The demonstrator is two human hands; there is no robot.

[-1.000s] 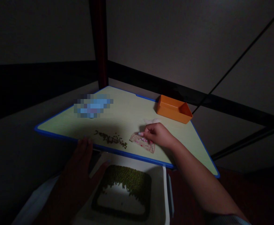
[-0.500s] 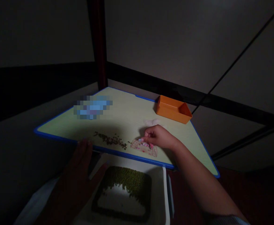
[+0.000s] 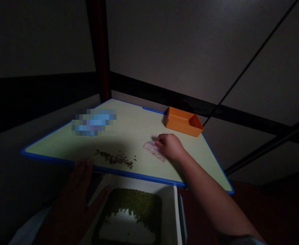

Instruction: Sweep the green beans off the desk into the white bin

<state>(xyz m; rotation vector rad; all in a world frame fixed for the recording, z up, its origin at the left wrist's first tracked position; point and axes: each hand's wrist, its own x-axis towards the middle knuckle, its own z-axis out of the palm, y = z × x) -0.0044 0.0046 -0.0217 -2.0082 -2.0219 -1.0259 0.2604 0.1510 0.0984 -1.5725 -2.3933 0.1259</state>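
Note:
My right hand [image 3: 171, 146] is closed in a pinch at the upper side of a thin fan-shaped piece with a pink and red pattern [image 3: 153, 150]. This piece lies on, or just above, a pale board with a blue rim [image 3: 144, 124], and my fingers hide part of it. To its left, small dark beans or grains [image 3: 116, 158] are scattered near the board's front edge. My left hand [image 3: 73, 194], dim in shadow, rests with its fingertips at that edge and its thumb spread away. Nothing shows in it.
Below the board's front edge stands a white tub [image 3: 176, 211] with green beans [image 3: 136, 204] spread over its bottom. An orange open box [image 3: 184, 124] sits at the board's back right. A blurred-out blue item [image 3: 94, 120] lies at the back left. Walls close in behind.
My right hand has drawn the patterned piece slightly up and away from the front edge. A pale patch behind the hand has gone from sight. The whole view has shifted slightly.

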